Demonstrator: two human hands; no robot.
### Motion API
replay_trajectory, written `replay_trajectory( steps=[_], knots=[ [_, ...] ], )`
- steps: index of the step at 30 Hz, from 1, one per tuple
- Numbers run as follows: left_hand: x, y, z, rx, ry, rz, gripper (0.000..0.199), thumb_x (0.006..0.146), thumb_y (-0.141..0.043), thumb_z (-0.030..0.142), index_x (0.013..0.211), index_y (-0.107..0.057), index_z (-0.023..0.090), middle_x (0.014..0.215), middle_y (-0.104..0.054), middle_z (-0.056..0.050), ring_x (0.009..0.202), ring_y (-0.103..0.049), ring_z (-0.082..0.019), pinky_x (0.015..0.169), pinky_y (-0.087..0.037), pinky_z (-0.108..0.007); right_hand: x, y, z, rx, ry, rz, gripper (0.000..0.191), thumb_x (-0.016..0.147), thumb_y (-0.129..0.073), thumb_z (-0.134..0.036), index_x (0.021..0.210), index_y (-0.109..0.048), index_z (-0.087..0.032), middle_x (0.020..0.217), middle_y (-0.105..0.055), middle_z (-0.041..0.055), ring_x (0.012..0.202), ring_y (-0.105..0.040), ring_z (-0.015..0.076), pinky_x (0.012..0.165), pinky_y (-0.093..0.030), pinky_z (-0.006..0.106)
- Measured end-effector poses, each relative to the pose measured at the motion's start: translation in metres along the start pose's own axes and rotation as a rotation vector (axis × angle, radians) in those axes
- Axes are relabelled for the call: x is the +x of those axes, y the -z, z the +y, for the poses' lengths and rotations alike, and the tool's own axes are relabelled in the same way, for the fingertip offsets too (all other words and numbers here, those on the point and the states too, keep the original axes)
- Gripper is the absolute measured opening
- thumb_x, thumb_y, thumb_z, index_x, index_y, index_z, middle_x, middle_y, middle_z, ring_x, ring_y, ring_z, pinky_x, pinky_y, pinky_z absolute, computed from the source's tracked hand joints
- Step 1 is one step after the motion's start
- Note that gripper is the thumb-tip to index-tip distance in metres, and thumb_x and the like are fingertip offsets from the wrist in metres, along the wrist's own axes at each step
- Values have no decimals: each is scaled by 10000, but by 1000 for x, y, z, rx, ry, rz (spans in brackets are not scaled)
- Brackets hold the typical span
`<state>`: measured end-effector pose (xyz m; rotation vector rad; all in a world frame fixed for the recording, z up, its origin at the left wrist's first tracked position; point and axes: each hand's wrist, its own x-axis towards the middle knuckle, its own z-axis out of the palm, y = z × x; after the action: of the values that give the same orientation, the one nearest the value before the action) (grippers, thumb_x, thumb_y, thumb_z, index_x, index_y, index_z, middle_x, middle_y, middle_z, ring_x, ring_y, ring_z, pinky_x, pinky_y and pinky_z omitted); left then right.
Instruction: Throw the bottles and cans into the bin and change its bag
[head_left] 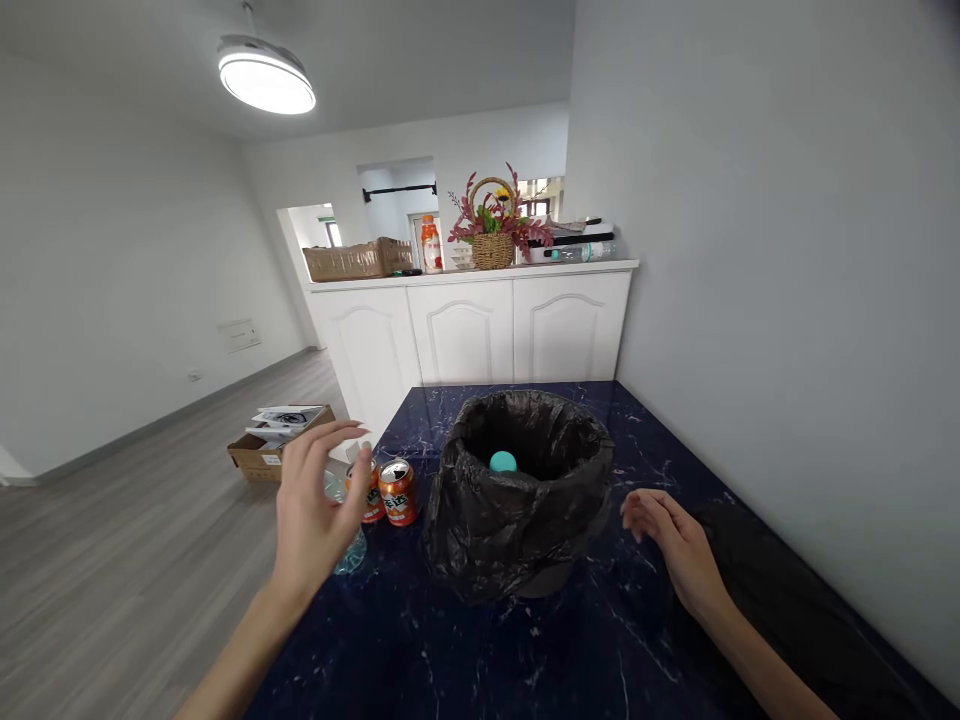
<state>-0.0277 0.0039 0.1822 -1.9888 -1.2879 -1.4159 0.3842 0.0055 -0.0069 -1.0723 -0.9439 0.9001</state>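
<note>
A bin lined with a black plastic bag [517,530] stands on the dark blue marbled table [450,650]. Inside it shows a teal bottle cap [503,461]; the rest of that bottle is hidden. My left hand [319,500] is raised left of the bin, thumb and fingers apart. Behind it is a clear plastic bottle [352,556], mostly covered by the hand; I see no grip on it. Beside them are an orange drink can [398,495] and a second orange can [373,505], partly hidden. My right hand [667,540] hovers right of the bin, fingers loosely bent, holding nothing.
Black plastic [780,590] lies along the table's right side, against the wall. Behind the table, a white cabinet [472,330] carries a flower basket [493,250], an orange bottle [431,245] and a lying clear bottle [585,252]. A cardboard box [259,462] sits on the floor at left.
</note>
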Motion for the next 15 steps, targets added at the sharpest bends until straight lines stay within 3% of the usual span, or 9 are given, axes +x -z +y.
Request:
replay_trajectory(
  steps=[4,9,11,15],
  knots=[
    [-8,9,-41,143,151,-9,375,1010,-593,512,1241,-646,221,1321,-685,-151,1329,-576,-378,1156,-421,-570,-6,8,5,242,-155,-153,350,982,-693,-547,852,-725,-225,640,-540,-8,527,-423,126,516,-393,297],
    [-16,11,-74,219,355,-228,590,968,-503,654,1311,-622,188,1316,-707,-199,1300,-594,-453,1097,-447,-602,-9,6,-3,609,-296,-255,267,975,-703,-442,839,-697,-212,586,-369,-60,466,-242,94,475,-367,274],
    [-20,11,-78,219,395,-290,609,962,-473,670,1296,-631,187,1297,-734,-189,1187,-665,-435,1018,-501,-550,-10,5,-3,676,-341,-241,248,964,-716,-422,838,-684,-212,603,-341,-64,478,-229,100,463,-371,270],
    [-28,13,-79,204,489,-331,616,961,-462,677,1341,-599,213,1230,-783,-145,760,-733,-319,768,-546,-435,-11,4,-1,719,-375,-249,220,964,-717,-394,853,-688,-206,646,-339,-55,511,-249,105,480,-405,267]
  ],
)
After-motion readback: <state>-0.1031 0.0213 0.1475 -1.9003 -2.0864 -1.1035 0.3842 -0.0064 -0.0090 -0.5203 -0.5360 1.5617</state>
